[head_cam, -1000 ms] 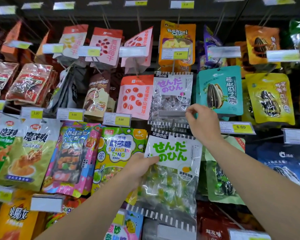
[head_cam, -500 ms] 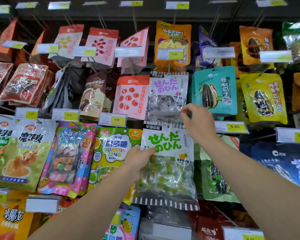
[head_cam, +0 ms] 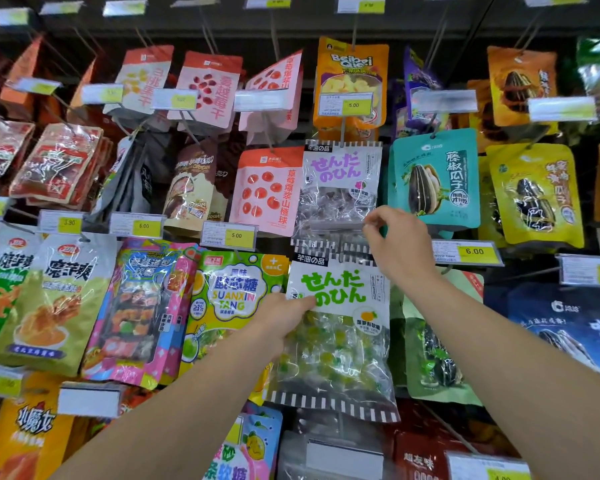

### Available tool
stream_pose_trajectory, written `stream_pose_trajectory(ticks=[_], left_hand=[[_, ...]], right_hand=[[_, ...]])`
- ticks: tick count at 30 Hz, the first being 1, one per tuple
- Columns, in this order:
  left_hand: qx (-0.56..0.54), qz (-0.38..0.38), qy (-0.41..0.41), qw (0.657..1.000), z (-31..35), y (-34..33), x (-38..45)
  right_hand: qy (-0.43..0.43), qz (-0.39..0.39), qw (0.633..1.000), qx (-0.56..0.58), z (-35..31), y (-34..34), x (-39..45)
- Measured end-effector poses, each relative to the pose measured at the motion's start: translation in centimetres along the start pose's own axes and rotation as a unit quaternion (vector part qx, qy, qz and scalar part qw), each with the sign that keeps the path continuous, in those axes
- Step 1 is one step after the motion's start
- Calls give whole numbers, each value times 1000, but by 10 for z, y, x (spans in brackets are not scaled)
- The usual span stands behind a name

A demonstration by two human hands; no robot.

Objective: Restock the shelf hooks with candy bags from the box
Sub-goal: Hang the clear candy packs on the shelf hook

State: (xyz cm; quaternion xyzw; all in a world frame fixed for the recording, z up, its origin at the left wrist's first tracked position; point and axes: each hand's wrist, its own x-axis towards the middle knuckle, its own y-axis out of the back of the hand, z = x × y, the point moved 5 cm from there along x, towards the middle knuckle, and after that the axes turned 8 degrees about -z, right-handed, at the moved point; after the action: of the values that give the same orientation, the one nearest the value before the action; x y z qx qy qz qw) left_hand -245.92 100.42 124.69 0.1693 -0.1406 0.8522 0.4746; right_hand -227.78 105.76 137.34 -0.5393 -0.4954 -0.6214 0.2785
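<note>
A clear candy bag with green lettering [head_cam: 340, 327] hangs in front of the shelf's middle row. My left hand [head_cam: 284, 313] grips its left edge, thumb on the white label. My right hand [head_cam: 399, 247] is at the bag's top right corner, fingers pinching at the clear price-tag strip [head_cam: 336, 225] on the end of the hook. The hook itself is hidden behind the bags. Just above hangs a matching candy bag with purple lettering [head_cam: 340, 188]. No box is in view.
Snack bags crowd the hooks all round: a green-and-white sour candy bag [head_cam: 232, 299] to the left, a teal sunflower-seed bag [head_cam: 433, 178] to the right, an orange bag [head_cam: 350, 81] above. Yellow price tags [head_cam: 465, 252] stick out on hook ends.
The green-lettered bag has risen a little towards the hook. My right hand has shifted up to the tag strip, while my left keeps its grip on the bag's edge.
</note>
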Motion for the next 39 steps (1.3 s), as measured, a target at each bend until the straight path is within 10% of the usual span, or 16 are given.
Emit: stream_pose_trajectory(ticks=[24, 31, 39], left_hand=[[102, 4, -33, 994, -34, 3, 7], [384, 16, -203, 901, -28, 6, -25], [518, -13, -150, 842, -31, 7, -6]], right_hand=[[-126, -196, 971, -46, 21, -61, -162], [-149, -219, 962, -61, 27, -73, -156], [-198, -260, 944, -52, 34, -93, -140]])
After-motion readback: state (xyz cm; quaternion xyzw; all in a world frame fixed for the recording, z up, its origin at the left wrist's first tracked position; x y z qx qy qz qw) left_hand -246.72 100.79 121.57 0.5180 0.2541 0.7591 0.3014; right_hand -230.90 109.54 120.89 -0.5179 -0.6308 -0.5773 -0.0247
